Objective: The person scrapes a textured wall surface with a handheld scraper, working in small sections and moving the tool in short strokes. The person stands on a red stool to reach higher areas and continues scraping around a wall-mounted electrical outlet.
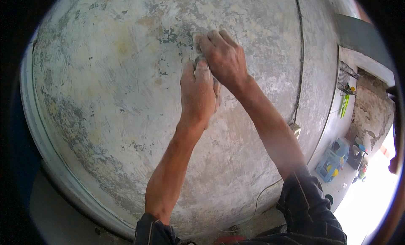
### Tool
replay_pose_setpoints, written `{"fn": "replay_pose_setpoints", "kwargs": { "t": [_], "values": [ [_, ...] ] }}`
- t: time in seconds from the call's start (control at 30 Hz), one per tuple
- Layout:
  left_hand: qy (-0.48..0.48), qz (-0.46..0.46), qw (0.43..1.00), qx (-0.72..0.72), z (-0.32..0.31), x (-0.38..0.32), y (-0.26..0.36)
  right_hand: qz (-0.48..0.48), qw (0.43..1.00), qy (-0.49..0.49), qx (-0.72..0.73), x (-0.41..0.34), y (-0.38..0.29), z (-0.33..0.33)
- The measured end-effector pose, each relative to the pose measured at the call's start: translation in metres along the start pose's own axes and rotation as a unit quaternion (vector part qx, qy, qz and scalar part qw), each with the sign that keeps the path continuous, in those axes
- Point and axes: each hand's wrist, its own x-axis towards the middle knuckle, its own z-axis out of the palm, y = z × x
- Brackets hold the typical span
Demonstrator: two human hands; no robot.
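Both my hands, coated in pale dust, are up against a patchy, scraped plaster wall [136, 96]. My right hand [223, 56] is curled over a small pale block or pad [196, 42], part of which shows past its fingers at the left. My left hand [199, 86] sits just below and to the left, its fingers up near the same piece. A further part of a held thing shows along the right side of my left hand, mostly hidden by it; what it is I cannot tell.
A dark cable [301, 58] runs down the wall to a socket box [295, 130]. A thin cord [259, 197] hangs lower. At the right are a wire rack [345, 77], a light-blue plastic basket [330, 162] with items, and a bright opening. A pale frame edge [60, 169] borders the left.
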Motion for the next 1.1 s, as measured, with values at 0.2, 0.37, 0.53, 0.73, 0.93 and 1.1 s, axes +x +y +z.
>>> {"fn": "replay_pose_setpoints", "kwargs": {
  "t": [0.2, 0.37, 0.53, 0.73, 0.93, 1.1],
  "values": [
    [-0.003, -0.009, 1.0, -0.006, 0.006, 0.003, 0.019, 0.022, 1.0, 0.015, -0.007, 0.013, -0.003, -0.008],
    [0.007, -0.066, 0.998, -0.009, 0.007, -0.001, 0.018, 0.017, 0.999, -0.027, -0.008, 0.008, 0.001, -0.007],
    [0.006, -0.059, 0.998, -0.006, 0.007, -0.01, 0.002, 0.0, 1.0, -0.022, 0.017, -0.008, 0.002, -0.006],
    [0.026, -0.057, 0.998, 0.008, 0.007, -0.011, 0.005, -0.013, 1.0, 0.013, -0.003, -0.004, -0.005, -0.009],
    [-0.017, 0.001, 1.0, -0.011, 0.0, -0.001, 0.012, 0.039, 0.999, 0.021, -0.014, 0.016, -0.007, -0.013],
    [-0.001, -0.061, 0.998, 0.011, 0.002, 0.003, 0.015, 0.027, 1.0, -0.012, -0.009, 0.012, -0.007, -0.012]
  ]
}}
